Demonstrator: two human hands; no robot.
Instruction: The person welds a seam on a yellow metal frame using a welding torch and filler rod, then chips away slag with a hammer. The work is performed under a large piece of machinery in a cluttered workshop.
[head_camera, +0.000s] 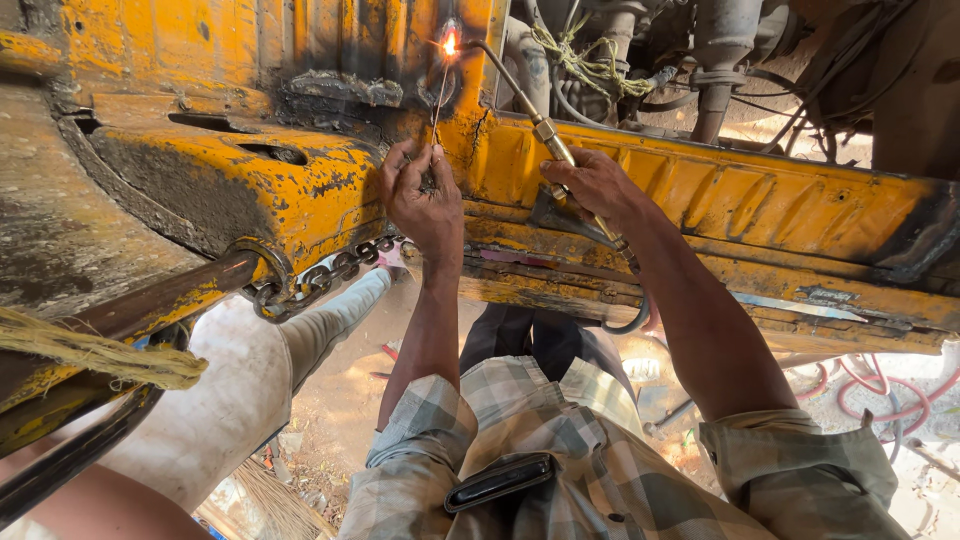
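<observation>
My left hand (423, 200) pinches a thin filler rod (438, 105) that reaches up to a glowing spot (450, 43) on a battered yellow metal vehicle body (620, 170). In my right hand (597, 187) I grip a brass gas torch (530, 110), its curved tip ending at the same bright flame. Both hands are raised close together against the yellow panel. A hose (634, 318) hangs down from the torch behind my right wrist.
A steel chain (320, 275) hooks through a ring on the yellow frame at left, beside a brown bar (150, 300) and frayed rope (90, 350). Another person's leg in pale trousers (250, 370) stands left. Red hoses (880, 390) lie on the sandy ground at right.
</observation>
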